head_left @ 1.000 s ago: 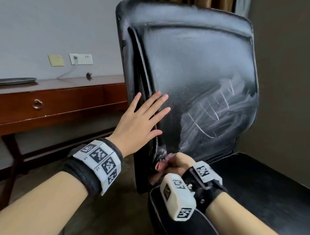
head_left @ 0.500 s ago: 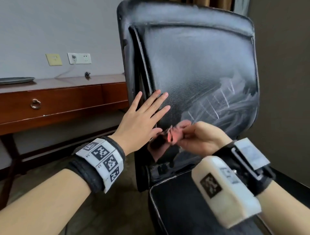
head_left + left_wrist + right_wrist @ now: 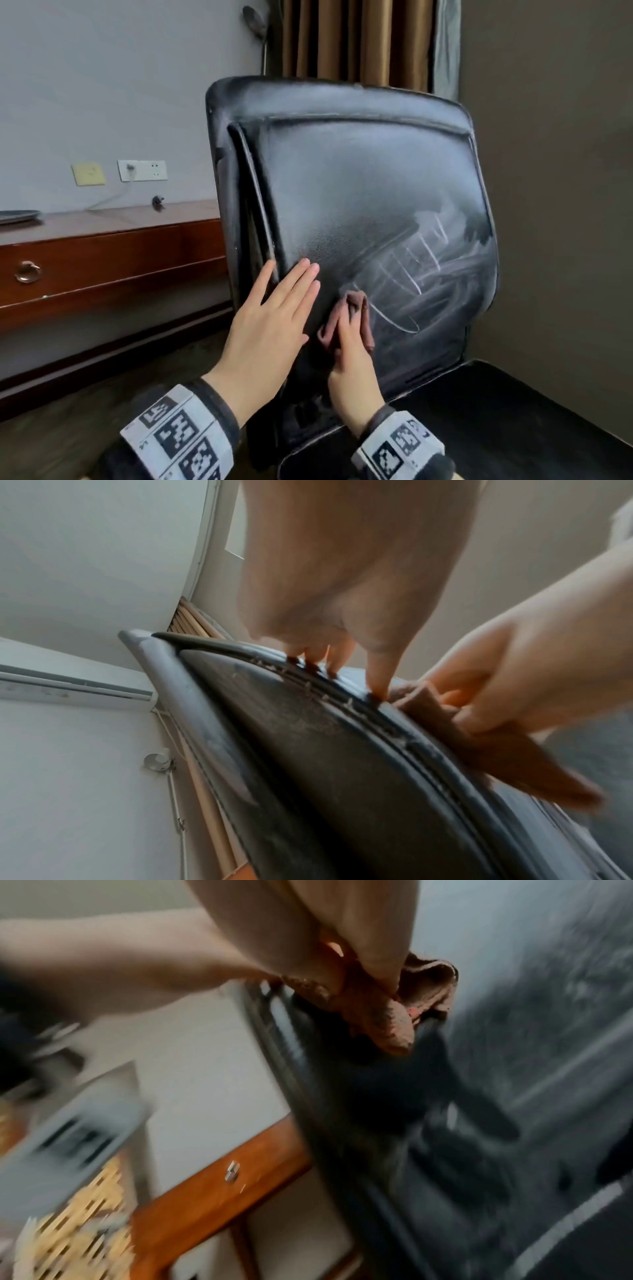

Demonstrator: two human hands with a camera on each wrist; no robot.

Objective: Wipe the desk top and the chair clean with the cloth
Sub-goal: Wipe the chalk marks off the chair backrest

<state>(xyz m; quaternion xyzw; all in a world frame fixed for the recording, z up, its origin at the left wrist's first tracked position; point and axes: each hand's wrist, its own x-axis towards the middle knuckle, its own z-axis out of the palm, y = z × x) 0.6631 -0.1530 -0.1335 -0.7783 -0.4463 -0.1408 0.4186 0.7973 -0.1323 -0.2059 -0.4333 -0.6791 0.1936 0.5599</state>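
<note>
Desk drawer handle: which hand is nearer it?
Left. The left hand rests flat on the chair, on the side toward the handle; the right hand is farther away, pressing the cloth.

Blurred by motion across most of the right wrist view, chair [image 3: 514, 1096] and desk [image 3: 219, 1185] smeared, cloth [image 3: 356, 308] partly hidden under the right hand [image 3: 352, 370].

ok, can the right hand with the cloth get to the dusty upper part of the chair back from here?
Probably yes. The right hand presses the cloth low on the chair back, and nothing lies on the dusty area above it. The left hand rests flat off to the side.
</note>
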